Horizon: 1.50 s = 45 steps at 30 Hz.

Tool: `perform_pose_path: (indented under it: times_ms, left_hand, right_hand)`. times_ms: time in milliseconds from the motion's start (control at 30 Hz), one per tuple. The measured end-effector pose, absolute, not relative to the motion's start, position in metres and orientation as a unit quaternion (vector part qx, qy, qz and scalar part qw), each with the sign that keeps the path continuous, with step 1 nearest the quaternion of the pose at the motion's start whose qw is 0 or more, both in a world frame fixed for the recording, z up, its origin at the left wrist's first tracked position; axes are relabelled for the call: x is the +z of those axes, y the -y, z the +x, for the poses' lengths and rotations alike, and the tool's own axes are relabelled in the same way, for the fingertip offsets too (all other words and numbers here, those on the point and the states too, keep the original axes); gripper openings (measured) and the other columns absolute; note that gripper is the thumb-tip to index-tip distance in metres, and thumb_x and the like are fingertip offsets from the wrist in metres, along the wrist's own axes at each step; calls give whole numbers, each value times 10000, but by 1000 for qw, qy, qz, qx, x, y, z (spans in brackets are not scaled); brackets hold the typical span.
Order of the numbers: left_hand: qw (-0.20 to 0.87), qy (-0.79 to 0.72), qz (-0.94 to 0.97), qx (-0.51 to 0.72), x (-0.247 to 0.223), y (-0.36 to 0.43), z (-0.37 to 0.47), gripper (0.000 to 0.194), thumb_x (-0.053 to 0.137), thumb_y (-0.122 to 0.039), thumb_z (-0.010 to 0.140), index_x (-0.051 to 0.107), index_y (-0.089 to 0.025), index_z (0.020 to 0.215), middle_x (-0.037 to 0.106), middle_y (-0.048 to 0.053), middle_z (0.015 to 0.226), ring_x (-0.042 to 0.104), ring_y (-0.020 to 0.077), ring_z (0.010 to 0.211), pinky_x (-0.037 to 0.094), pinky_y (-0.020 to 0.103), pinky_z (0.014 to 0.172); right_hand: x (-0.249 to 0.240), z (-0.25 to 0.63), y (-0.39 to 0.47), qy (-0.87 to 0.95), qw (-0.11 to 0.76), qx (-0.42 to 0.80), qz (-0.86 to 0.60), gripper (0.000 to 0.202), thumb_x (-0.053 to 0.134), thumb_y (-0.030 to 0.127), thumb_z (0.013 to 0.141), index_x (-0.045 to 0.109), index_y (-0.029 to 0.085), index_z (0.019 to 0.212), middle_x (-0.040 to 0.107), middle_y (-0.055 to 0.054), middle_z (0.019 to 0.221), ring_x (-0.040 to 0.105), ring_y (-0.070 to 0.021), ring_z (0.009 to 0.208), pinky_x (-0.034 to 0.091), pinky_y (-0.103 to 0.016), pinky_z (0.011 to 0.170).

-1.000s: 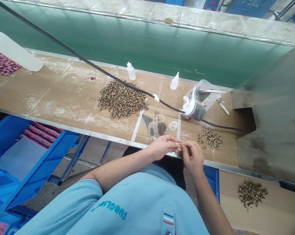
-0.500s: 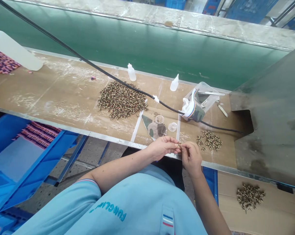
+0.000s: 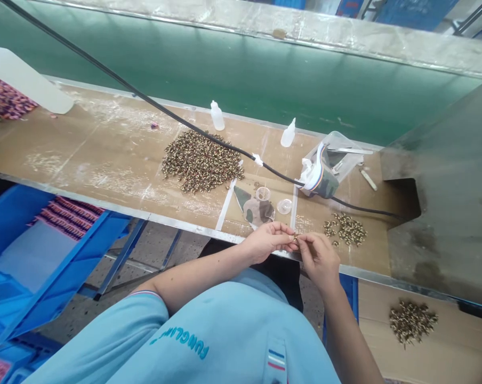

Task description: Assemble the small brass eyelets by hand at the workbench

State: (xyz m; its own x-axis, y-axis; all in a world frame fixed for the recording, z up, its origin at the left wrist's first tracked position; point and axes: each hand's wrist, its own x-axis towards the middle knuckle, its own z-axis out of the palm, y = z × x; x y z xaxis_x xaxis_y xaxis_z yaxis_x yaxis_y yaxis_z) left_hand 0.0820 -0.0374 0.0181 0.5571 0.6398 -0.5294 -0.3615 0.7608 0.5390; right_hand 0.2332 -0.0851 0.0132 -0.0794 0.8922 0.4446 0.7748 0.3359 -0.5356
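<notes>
Pinching tiny piece (image 3: 295,239) | left hand (image 3: 266,242), right hand (image 3: 321,260) | piece mostly hidden

Held piece (image 3: 296,239): too small to tell | black cable (image 3: 281,174): cut at top | white panel (image 3: 29,80): cut at left

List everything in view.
Tiny piece: 1 visible, gold, at fingers
Gold piles: 3, gold and dark, mid bench, bench right, cardboard
Squeeze bottles: 2, translucent, bench far edge
Cloth: 1, camouflage, mid bench
Round containers: 2, clear, by cloth
Bag: 1, clear, bench right
Pouch: 1, camouflage, at bag
Slim tool: 1, whitish, beside bag
Cable: 1, black, across bench
Large container: 1, white, far left
Leftmost pile: 1, purple and pink, left
Crates: count unclear, blue, lower left
Strip: 1, green, beyond bench
Panel: 1, grey, right
Shirt: 1, light blue, bottom
Left hand: 1, bare, centre
Right hand: 1, bare, centre
</notes>
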Motion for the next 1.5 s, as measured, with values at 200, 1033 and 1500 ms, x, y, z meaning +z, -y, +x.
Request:
perform_pose_path:
  times_ms: [200,1033,1500]
  left_hand:
    - [856,-362,214,300,14,40,82,382,832,-239,534,557,-108,764,654,24,596,637,115,587,458,220,614]
    - [865,-356,203,290,14,38,80,460,864,-285,454,554,-104,744,662,36,581,637,115,556,467,216,599]
    - [873,-360,186,272,15,35,78,357,827,-161,521,542,-99,727,655,43,559,643,124,535,483,221,577]
  right_hand:
    - [14,236,86,745,358,82,-557,80,496,217,889,563,226,845,627,-18,804,599,-146,767,491,-274,678]
    - [11,224,92,696,407,72,-588,77,536,166,851,590,214,823,647,-3,759,606,-131,718,485,-252,649]
    - [4,221,91,690,416,73,-588,112,505,170,865,587,218,805,646,-5,739,609,-143,721,486,-276,659]
